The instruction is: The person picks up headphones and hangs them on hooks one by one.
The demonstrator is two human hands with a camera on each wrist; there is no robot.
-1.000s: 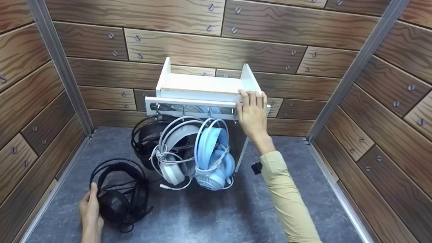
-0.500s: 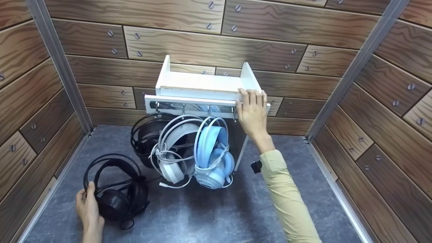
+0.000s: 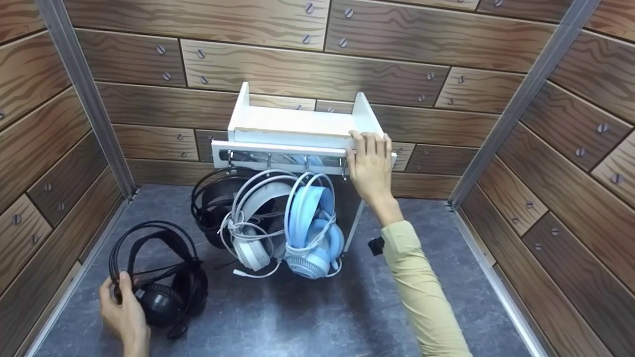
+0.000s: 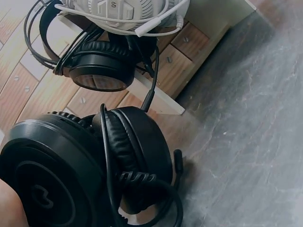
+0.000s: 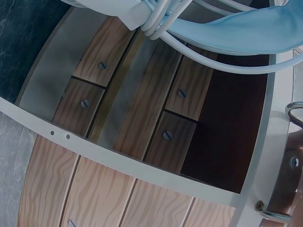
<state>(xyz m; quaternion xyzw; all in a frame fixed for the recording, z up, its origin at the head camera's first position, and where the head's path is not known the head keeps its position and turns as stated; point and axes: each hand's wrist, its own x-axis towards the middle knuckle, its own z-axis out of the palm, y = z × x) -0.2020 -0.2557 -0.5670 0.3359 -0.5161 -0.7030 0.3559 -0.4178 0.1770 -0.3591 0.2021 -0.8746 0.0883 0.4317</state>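
Note:
In the head view my left hand (image 3: 124, 312) grips a black headset (image 3: 161, 302) by its headband side, at the lower left. Its ear cups and thin mic fill the left wrist view, where a bit of the hand shows at the edge. My right hand (image 3: 371, 166) holds the right end of a white rack (image 3: 297, 121), fingers over the top and thumb in front. From the rack's hooks hang another black headset (image 3: 218, 191), a white headset (image 3: 253, 255) and a light blue headset (image 3: 310, 263). The rightmost hook (image 3: 344, 168) carries nothing.
Wood-patterned walls (image 3: 278, 64) close in the back and both sides, with grey metal posts (image 3: 84, 94) in the corners. Below lies a dark grey marbled surface (image 3: 278, 327). A small black object (image 3: 377, 246) shows beside my right sleeve (image 3: 421, 277).
My left hand has moved left with the black headset, away from the rack, and the headset has turned slightly. My right hand and the hanging headsets stay where they were.

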